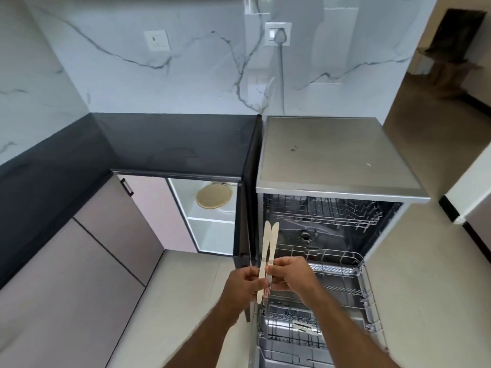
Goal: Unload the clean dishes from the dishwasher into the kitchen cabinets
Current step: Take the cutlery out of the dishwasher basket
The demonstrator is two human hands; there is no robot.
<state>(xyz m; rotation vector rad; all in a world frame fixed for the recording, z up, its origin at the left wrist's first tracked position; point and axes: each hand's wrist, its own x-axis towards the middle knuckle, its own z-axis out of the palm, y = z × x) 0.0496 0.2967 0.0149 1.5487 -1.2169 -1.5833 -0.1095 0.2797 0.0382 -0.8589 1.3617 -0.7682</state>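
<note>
Two pale wooden utensils [269, 245] stand nearly upright side by side in front of me, above the dishwasher's left edge. My left hand [243, 284] pinches the left utensil near its lower end, and my right hand [291, 274] pinches the right one. The dishwasher [342, 160] stands open, its door down and its lower rack [364, 288] pulled out; one pale utensil [301, 328] lies on the rack low in the frame. The upper rack [329, 211] sits inside. To the left is an open cabinet [210, 235] with a round tan plate [214, 196] on its top shelf.
A black countertop [170, 142] runs along the marble wall and down the left side, with closed mauve cabinet doors [106, 235] below. The open black cabinet door [245, 235] stands edge-on between cabinet and dishwasher. A doorway opens at the far right.
</note>
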